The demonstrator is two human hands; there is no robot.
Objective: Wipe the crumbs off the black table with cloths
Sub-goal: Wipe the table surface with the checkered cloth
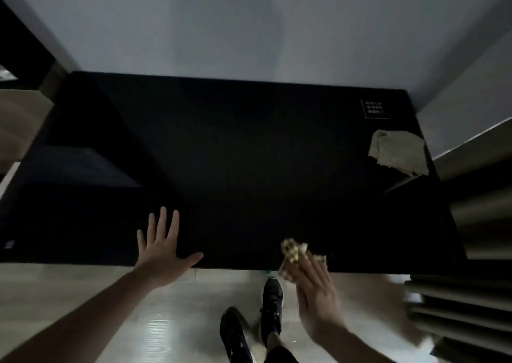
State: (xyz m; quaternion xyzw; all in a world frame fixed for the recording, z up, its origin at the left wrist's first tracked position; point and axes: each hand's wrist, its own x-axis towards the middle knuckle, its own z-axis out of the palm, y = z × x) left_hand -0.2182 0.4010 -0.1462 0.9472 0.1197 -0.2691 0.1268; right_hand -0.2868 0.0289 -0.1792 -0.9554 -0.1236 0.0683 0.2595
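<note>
We have the patterned cloth [293,254] at the near edge of the black tabletop [235,154], so this looks like the end of a stroke that carries crumbs over the edge toward the floor [166,307]. To do it well we should keep the cloth flat and pressed down right to the lip, then lift clear before the next pass so nothing drags back. Our right hand [315,293] grasps that cloth, fingers pointing forward along it, wrist below the table edge and blurred. Our left hand [162,247] lies released, palm down with fingers spread, bracing on the near edge. A second, plain cloth [397,152] sits crumpled at the far right corner, well apart. Crumbs are too small to tell.
</note>
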